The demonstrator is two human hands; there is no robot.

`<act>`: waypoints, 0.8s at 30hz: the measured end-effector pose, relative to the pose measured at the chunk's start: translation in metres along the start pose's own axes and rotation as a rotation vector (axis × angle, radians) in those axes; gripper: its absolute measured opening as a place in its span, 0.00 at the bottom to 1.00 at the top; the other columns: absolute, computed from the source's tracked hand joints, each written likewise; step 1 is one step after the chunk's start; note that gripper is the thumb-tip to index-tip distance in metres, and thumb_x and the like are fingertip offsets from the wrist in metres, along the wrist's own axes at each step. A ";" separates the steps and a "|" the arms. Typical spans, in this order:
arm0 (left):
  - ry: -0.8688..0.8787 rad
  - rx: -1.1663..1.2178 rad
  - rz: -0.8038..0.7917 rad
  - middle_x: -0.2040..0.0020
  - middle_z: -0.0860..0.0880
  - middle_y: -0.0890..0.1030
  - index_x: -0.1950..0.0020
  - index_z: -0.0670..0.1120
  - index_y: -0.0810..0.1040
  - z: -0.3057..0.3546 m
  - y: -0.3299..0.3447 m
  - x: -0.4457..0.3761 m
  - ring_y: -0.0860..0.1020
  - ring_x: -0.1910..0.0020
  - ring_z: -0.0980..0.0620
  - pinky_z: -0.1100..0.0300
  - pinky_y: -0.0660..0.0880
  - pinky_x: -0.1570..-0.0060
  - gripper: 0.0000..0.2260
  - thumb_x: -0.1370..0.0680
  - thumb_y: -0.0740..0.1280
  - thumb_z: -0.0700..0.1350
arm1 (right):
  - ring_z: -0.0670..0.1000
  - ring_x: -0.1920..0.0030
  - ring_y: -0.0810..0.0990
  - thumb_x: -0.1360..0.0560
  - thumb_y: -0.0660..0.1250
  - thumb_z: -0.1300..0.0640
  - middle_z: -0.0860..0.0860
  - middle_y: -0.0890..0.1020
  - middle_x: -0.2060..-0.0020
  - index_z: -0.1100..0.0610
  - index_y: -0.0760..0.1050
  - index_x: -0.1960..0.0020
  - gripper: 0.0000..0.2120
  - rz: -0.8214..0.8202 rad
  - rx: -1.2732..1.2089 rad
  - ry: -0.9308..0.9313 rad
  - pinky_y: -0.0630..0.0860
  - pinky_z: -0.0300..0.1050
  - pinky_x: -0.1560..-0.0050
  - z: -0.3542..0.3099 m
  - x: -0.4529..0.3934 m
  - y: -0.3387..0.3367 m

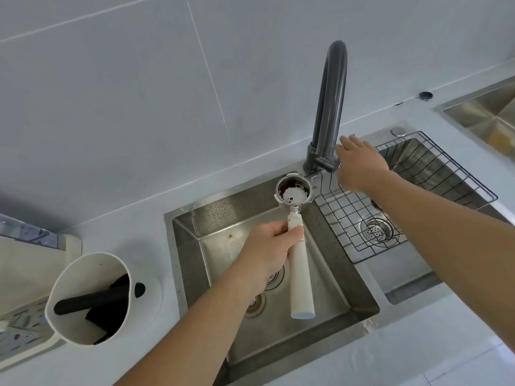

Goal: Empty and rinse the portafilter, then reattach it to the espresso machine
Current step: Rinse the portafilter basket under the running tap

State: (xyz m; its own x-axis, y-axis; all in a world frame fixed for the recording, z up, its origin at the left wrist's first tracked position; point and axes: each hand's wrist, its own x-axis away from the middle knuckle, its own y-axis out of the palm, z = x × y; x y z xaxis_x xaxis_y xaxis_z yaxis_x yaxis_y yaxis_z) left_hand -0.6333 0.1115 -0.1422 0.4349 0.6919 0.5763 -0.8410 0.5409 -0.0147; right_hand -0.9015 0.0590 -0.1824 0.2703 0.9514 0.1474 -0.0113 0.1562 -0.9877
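**Portafilter held over sink**

No writing was legible. The left hand clenched the cream-handled portafilter, its basket smeared with grounds, above the steel sink; the right hand lay open at the tap.

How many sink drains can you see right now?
2. One drain sits in the left basin, partly hidden behind the left hand holding the portafilter. The other drain lies in the right basin under the wire rack.

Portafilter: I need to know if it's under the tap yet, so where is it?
Head view, centre: the portafilter is held by the left hand over the sink, just below-left of the faucet base.
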 end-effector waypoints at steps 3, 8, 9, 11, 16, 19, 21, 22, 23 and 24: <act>0.016 -0.043 -0.008 0.51 0.42 0.85 0.55 0.47 0.84 -0.001 0.003 -0.002 0.81 0.54 0.50 0.45 0.76 0.38 0.05 0.23 0.69 0.45 | 0.56 0.21 0.53 0.27 0.64 0.59 0.57 0.59 0.21 0.61 0.63 0.24 0.32 -0.029 0.121 -0.013 0.53 0.55 0.23 0.008 -0.005 0.002; 0.010 -0.016 -0.041 0.55 0.46 0.85 0.54 0.47 0.84 -0.002 0.009 -0.004 0.82 0.54 0.50 0.46 0.77 0.39 0.04 0.23 0.69 0.44 | 0.56 0.24 0.58 0.28 0.65 0.57 0.55 0.68 0.27 0.60 0.68 0.28 0.29 -0.035 0.249 -0.048 0.55 0.56 0.23 0.011 -0.008 0.000; 0.006 -0.003 -0.048 0.55 0.47 0.85 0.54 0.47 0.84 -0.002 0.010 -0.005 0.82 0.54 0.50 0.46 0.77 0.39 0.04 0.23 0.69 0.44 | 0.56 0.25 0.59 0.28 0.65 0.57 0.55 0.69 0.28 0.59 0.68 0.29 0.28 -0.044 0.262 -0.050 0.55 0.56 0.24 0.010 -0.007 -0.002; -0.006 0.024 -0.060 0.56 0.47 0.85 0.53 0.46 0.84 -0.001 0.011 -0.006 0.82 0.55 0.51 0.48 0.78 0.40 0.04 0.22 0.69 0.43 | 0.56 0.26 0.61 0.28 0.65 0.57 0.55 0.70 0.30 0.59 0.70 0.30 0.27 -0.059 0.277 -0.046 0.56 0.55 0.24 0.009 -0.006 -0.004; -0.035 0.089 -0.085 0.55 0.44 0.84 0.53 0.44 0.83 0.001 0.016 -0.008 0.81 0.55 0.50 0.50 0.79 0.41 0.04 0.22 0.68 0.42 | 0.56 0.30 0.65 0.28 0.65 0.57 0.54 0.73 0.33 0.58 0.71 0.32 0.24 -0.066 0.309 -0.062 0.60 0.54 0.27 0.008 -0.003 -0.007; -0.040 0.088 -0.089 0.56 0.45 0.84 0.53 0.44 0.83 0.003 0.017 -0.009 0.81 0.55 0.49 0.48 0.78 0.40 0.04 0.21 0.68 0.42 | 0.57 0.28 0.65 0.27 0.64 0.57 0.55 0.72 0.32 0.59 0.70 0.31 0.24 -0.066 0.318 -0.063 0.59 0.55 0.26 0.008 -0.002 -0.009; -0.049 0.106 -0.093 0.55 0.44 0.83 0.53 0.44 0.82 0.004 0.018 -0.010 0.81 0.54 0.48 0.49 0.78 0.40 0.04 0.21 0.68 0.42 | 0.57 0.28 0.65 0.26 0.63 0.57 0.55 0.73 0.32 0.59 0.70 0.31 0.24 -0.065 0.325 -0.057 0.59 0.55 0.26 0.007 -0.002 -0.009; -0.055 0.118 -0.095 0.55 0.43 0.83 0.54 0.45 0.82 0.004 0.019 -0.010 0.81 0.53 0.48 0.49 0.78 0.40 0.04 0.21 0.68 0.42 | 0.57 0.29 0.66 0.26 0.62 0.58 0.55 0.73 0.33 0.59 0.71 0.31 0.23 -0.066 0.331 -0.052 0.60 0.55 0.26 0.007 -0.002 -0.009; -0.058 0.125 -0.096 0.54 0.43 0.84 0.54 0.45 0.82 0.004 0.019 -0.011 0.82 0.53 0.47 0.49 0.78 0.41 0.04 0.21 0.68 0.42 | 0.57 0.30 0.67 0.25 0.62 0.58 0.55 0.74 0.34 0.59 0.71 0.32 0.22 -0.069 0.338 -0.048 0.60 0.55 0.27 0.006 -0.001 -0.009; -0.059 0.129 -0.096 0.54 0.43 0.84 0.54 0.45 0.82 0.004 0.019 -0.012 0.82 0.53 0.47 0.49 0.79 0.41 0.04 0.21 0.68 0.42 | 0.57 0.31 0.68 0.25 0.61 0.57 0.55 0.74 0.34 0.59 0.71 0.32 0.22 -0.072 0.346 -0.043 0.61 0.54 0.27 0.006 0.000 -0.009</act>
State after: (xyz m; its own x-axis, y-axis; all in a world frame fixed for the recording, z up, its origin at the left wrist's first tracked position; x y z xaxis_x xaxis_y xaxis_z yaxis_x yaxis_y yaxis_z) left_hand -0.6560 0.1121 -0.1459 0.4991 0.6084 0.6171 -0.8323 0.5347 0.1461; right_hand -0.9074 0.0589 -0.1734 0.2413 0.9439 0.2255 -0.3207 0.2968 -0.8995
